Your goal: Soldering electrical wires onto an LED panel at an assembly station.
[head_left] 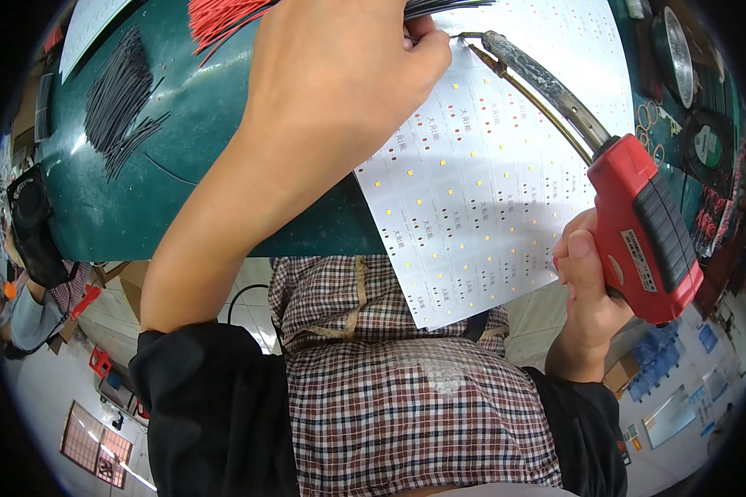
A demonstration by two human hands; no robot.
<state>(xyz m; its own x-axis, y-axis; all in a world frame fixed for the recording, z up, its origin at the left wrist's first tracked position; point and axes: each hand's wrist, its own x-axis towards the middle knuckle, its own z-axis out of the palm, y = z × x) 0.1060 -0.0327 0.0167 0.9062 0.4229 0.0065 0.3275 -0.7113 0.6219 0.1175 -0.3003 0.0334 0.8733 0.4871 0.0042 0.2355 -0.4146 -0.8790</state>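
Observation:
My right hand [593,290] is wrapped around the handle of a red and black soldering gun [634,219]. Its metal barrel slants up and left, with a thin brass-coloured solder feed tube [547,114] running alongside. The tip meets a white sheet of LED circuit boards [472,199], dotted with small yellow LEDs, close to my left fingertips. Reaching across the sheet's upper left, my left hand [348,70] is closed in a pinch on thin black wires [448,7], whose ends stick out past the fingers. The back of this hand hides most of its grip.
A bundle of red wires [220,25] lies beyond my left forearm. On the green table mat [66,207], a pile of black wires [120,99] sits at left. A metal bowl [678,58] and a black reel [706,147] stand at right. The sheet overhangs the table's near edge.

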